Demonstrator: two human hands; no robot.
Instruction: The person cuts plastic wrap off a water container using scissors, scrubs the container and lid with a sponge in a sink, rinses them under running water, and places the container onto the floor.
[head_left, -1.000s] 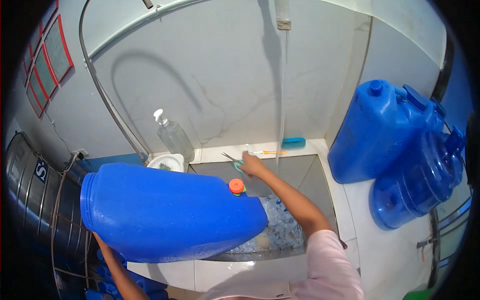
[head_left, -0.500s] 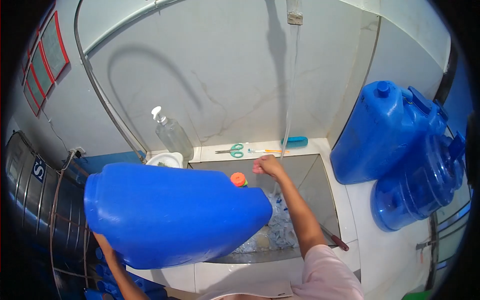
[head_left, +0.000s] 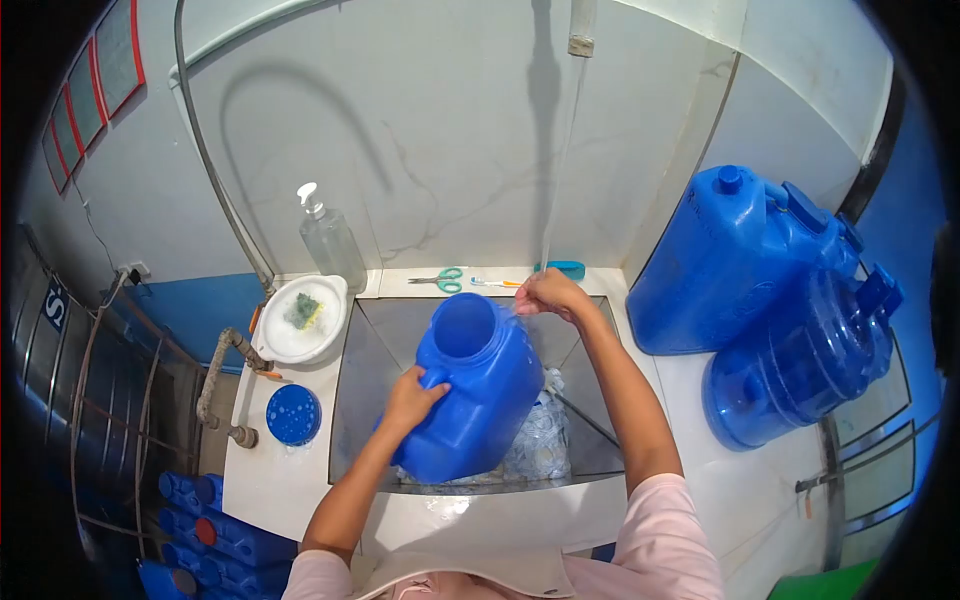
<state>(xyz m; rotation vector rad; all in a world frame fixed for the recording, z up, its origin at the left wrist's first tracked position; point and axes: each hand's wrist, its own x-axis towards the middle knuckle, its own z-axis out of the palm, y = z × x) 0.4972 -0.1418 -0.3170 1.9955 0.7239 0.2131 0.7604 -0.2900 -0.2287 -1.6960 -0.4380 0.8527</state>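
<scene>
A blue plastic jug stands tilted over the sink, its wide round mouth open and facing up. My left hand is wrapped round the handle on its left side. Beside the mouth, at the jug's upper right, my right hand is closed with its fingertips together; what they hold, if anything, is hidden. A thin water stream falls from the tap down to the right hand. Under the jug, clear plastic-looking pieces lie in the grey sink.
Scissors, a toothbrush and a teal brush lie on the back ledge. A pump bottle, a white bowl with a sponge and a wet blue lid stand left. Large blue containers fill the right counter.
The jug has turned from lying sideways to mouth-up and moved right over the sink. My left hand has moved from its base to the handle. The bowl and blue lid have come into view.
</scene>
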